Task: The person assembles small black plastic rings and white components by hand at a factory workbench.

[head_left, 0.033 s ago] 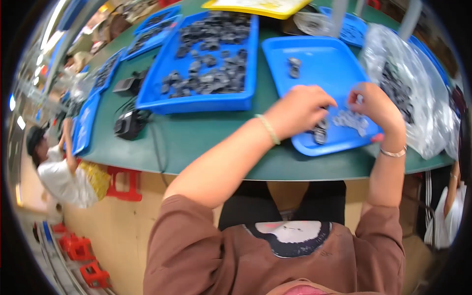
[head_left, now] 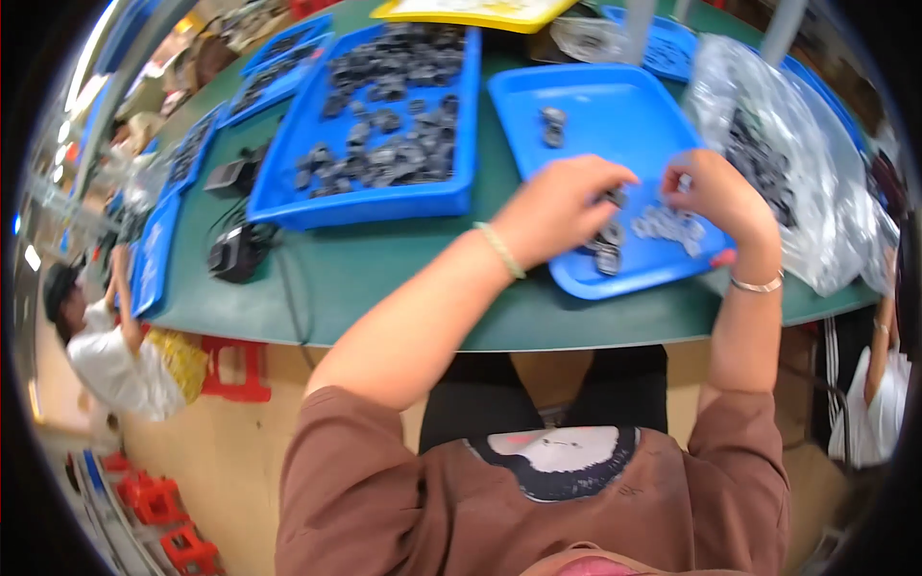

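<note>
My left hand (head_left: 574, 200) is over the left side of a shallow blue tray (head_left: 595, 86), its fingers closed round a small dark grey plastic part (head_left: 613, 196). Just below those fingers, more dark parts (head_left: 606, 252) lie in the tray's near left corner. My right hand (head_left: 718, 190) is bent over the tray's right side with thumb and fingers pinched together. Something small and pale shows between them, too blurred to name. Under it lies a loose pile of small clear plastic pieces (head_left: 669, 228). Another dark part (head_left: 552, 127) sits alone farther up the tray.
A deeper blue bin (head_left: 360, 206) of dark parts stands to the left. A clear plastic bag (head_left: 807, 192) with dark parts lies right of the tray. A black device with a cable (head_left: 238, 252) rests on the green table (head_left: 403, 288). A yellow tray (head_left: 471, 12) is behind; a co-worker (head_left: 125, 355) sits far left.
The whole view has shifted a little, so the scene sits farther left. My left hand has risen slightly from the near dark parts with the small part in its fingers.
</note>
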The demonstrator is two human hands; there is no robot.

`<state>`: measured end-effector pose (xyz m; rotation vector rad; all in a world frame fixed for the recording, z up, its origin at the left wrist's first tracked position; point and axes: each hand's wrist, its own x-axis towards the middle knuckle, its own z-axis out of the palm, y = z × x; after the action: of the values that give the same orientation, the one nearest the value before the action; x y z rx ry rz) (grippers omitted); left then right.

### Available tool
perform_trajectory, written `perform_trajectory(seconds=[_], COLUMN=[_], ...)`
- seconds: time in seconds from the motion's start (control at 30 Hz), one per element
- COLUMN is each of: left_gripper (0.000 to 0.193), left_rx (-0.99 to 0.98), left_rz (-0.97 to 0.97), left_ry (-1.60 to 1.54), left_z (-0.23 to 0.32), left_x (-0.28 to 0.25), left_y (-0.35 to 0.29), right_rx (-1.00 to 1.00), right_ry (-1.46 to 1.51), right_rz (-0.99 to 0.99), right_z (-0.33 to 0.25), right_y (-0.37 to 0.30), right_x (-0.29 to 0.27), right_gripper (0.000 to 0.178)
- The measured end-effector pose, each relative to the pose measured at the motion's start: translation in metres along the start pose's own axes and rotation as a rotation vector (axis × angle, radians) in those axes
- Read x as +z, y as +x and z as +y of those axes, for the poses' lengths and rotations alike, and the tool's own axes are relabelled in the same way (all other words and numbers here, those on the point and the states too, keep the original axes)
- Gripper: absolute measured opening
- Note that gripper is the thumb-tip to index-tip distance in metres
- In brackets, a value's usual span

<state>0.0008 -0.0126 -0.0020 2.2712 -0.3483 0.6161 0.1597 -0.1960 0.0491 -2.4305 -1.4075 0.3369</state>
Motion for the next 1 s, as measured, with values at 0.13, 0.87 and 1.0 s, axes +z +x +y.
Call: perform_trajectory(seconds=[0.13,0.87,1.0], left_gripper=[0.025,0.043,0.041], left_rx=[-0.176,-0.402,-0.504], left_rz=[0.146,0.065,0.116], left_ry=[-0.280,-0.791,-0.917], left_z=[0.000,0.007,0.010], left_x=[-0.010,-0.013,-0.014], left_y=[-0.001,0.005,0.005], right_rx=[-0.050,-0.314,-0.265], right_ry=[0.015,0.974,0.970], right_rz=[0.113,0.122,0.163], right_z=[-0.009,-0.041,-0.042], right_y=[-0.005,0.017,0.016], right_x=[-0.010,0.023,0.022], right_gripper=[0.012,0.010,0.011])
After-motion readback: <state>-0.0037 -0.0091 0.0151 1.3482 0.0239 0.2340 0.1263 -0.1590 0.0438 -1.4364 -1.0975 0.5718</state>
